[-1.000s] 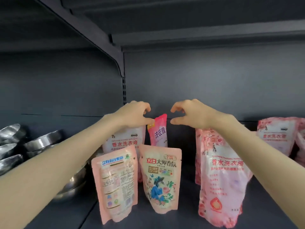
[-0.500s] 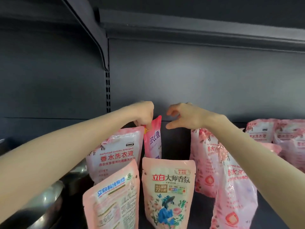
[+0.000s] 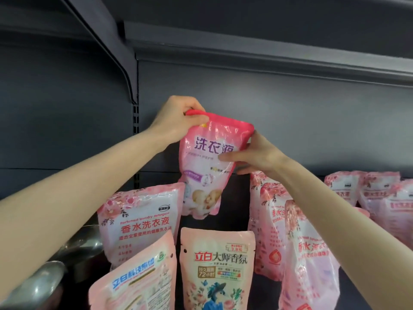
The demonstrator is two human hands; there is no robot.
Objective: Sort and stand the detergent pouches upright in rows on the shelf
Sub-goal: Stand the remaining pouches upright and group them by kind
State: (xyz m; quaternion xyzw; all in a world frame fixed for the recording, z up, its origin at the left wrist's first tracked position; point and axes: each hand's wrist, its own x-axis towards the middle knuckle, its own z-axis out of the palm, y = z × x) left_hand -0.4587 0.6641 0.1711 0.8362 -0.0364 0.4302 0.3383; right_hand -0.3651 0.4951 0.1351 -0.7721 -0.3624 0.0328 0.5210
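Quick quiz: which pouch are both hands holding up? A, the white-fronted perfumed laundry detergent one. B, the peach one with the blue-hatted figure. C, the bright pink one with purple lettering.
C: the left hand pinches the top corner of the bright pink pouch and the right hand grips its right edge.

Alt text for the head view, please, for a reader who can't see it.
Two bare hands hold a bright pink detergent pouch in the air before a dark grey shelf back: the left hand grips its top corner, the right hand pinches its right edge. Other pink pouches stand below, a steel bowl at lower left.
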